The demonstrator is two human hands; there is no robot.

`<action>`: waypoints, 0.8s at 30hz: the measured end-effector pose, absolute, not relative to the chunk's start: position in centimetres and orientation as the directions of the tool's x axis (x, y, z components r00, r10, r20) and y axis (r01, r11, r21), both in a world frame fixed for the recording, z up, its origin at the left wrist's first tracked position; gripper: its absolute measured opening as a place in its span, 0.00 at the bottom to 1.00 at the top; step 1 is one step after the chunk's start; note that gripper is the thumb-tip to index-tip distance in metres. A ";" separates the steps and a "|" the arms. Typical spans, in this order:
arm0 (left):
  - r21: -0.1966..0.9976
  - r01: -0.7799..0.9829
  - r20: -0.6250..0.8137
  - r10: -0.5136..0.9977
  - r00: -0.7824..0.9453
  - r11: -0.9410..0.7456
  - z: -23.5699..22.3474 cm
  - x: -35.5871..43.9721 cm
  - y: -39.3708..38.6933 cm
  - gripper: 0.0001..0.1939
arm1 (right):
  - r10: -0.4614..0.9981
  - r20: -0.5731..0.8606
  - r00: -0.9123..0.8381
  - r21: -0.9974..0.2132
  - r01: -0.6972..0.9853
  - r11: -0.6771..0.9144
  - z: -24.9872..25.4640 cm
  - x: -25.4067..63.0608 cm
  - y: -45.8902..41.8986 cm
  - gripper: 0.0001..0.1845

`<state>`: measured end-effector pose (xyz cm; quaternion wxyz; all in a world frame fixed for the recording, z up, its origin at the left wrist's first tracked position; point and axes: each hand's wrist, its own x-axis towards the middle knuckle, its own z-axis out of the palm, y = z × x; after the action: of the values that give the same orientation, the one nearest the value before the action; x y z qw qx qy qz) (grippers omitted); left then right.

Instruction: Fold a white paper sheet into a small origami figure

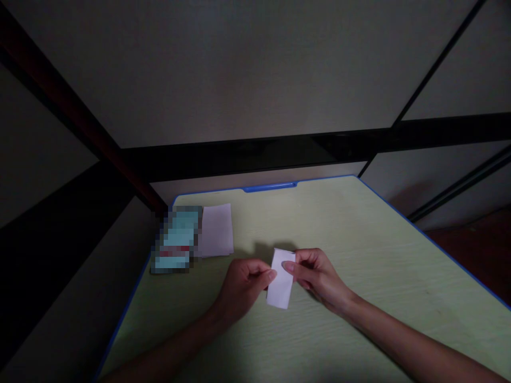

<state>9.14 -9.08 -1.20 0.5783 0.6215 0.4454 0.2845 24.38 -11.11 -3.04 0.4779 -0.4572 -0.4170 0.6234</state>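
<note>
A narrow piece of white paper (281, 290), apparently folded, is held upright-lengthwise above the middle of the table. My left hand (245, 282) pinches its left edge between thumb and fingers. On the other side, my right hand (317, 274) grips the upper right edge, its thumb lying across the front face and its fingers behind. Both hands are closed on the same paper. What the fingers behind the paper do is partly hidden. Up and to the left, a stack of white paper sheets (216, 231) lies flat on the table, apart from my hands.
A pixelated flat object (178, 239), phone-like in shape, lies left of the paper stack near the table's left edge. The pale wood-grain table (339, 223) has a blue rim and a blue slotted piece (270, 187) at its far edge. Behind it stands a panelled wall (255, 74).
</note>
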 end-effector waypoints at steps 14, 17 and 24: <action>0.973 0.203 -0.195 0.866 0.461 0.111 -1.2 9.1 -9.0 0.10 | 0.984 -0.095 -0.153 -0.972 -0.200 -0.125 -3.0 24.9 -10.8 0.16; 0.974 0.195 -0.195 0.863 0.467 0.115 -1.3 9.1 -9.1 0.10 | 0.992 -0.076 -0.099 -0.978 -0.184 -0.093 -3.3 24.9 -10.9 0.18; 0.970 0.197 -0.220 0.853 0.473 0.140 -1.5 9.2 -8.9 0.09 | 0.999 -0.049 -0.018 -0.998 -0.031 -0.050 -2.8 24.7 -10.9 0.19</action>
<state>9.21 -8.90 -1.46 0.6149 0.5988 0.4384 0.2667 24.73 -10.89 -2.76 0.4911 -0.4998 -0.4838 0.5243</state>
